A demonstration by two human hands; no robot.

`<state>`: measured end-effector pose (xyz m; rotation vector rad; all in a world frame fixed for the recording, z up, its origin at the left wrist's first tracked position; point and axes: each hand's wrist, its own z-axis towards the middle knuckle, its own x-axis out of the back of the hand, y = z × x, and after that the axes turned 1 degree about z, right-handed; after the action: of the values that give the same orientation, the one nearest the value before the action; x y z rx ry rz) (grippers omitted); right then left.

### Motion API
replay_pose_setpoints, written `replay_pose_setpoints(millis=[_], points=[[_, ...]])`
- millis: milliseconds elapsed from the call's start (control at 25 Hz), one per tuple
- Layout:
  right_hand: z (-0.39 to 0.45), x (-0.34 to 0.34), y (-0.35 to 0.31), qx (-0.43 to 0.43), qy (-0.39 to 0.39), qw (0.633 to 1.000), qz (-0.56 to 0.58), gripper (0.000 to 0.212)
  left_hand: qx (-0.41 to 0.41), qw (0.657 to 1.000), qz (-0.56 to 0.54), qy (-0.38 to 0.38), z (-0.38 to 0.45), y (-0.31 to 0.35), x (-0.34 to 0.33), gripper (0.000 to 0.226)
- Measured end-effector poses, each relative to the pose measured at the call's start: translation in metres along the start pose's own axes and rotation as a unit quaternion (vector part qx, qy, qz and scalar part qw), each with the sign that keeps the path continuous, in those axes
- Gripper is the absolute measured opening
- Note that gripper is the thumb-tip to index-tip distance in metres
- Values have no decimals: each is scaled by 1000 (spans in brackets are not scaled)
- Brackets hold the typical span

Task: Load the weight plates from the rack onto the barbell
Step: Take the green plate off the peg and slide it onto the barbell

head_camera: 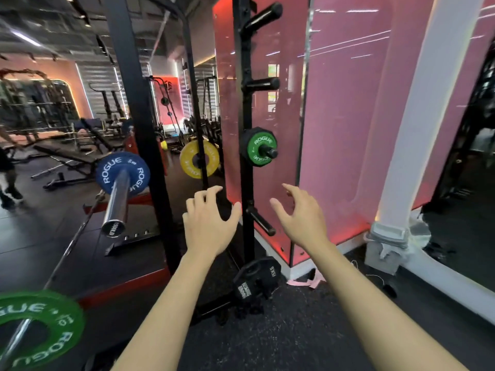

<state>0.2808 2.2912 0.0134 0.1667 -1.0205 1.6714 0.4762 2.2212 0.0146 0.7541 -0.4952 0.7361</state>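
A small green plate (257,151) backed by a black plate sits on a peg of the black storage upright (246,108). Below it, both my hands reach forward with spread fingers and hold nothing: my left hand (207,223) left of the upright, my right hand (300,215) right of it. The barbell sleeve (117,199) on the left carries a blue plate (122,171). A yellow plate (198,159) shows behind the rack post. A black 15 kg plate (257,279) hangs at the upright's foot.
A green plate (45,325) on another bar lies at the lower left. A thick black rack post (144,145) stands between sleeve and storage upright. Pink glass wall (342,129) and a white pillar (417,129) are on the right. A person (6,167) stands far left.
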Motion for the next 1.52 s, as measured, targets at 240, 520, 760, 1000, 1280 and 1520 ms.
replay_pose_setpoints(millis=[240,520,760,1000,1280,1520], points=[[53,-2,77,-38,26,998,-37,55,-30,999,-19,-31,50,37,-96,58],[154,-38,141,-26,23,999,-36,55,-23,999,-27,-23,145,49,-186,58],[226,-79,196,-16,8,1000,-13,54,5,1000,10,-18,197,41,-247,59],[325,-135,256,48,-30,997,44,52,81,995,48,32,252,32,-314,55],[424,-190,300,102,-79,988,79,51,150,981,98,71,301,31,-368,52],[465,-242,309,108,-116,984,86,52,152,982,105,50,343,9,-401,49]])
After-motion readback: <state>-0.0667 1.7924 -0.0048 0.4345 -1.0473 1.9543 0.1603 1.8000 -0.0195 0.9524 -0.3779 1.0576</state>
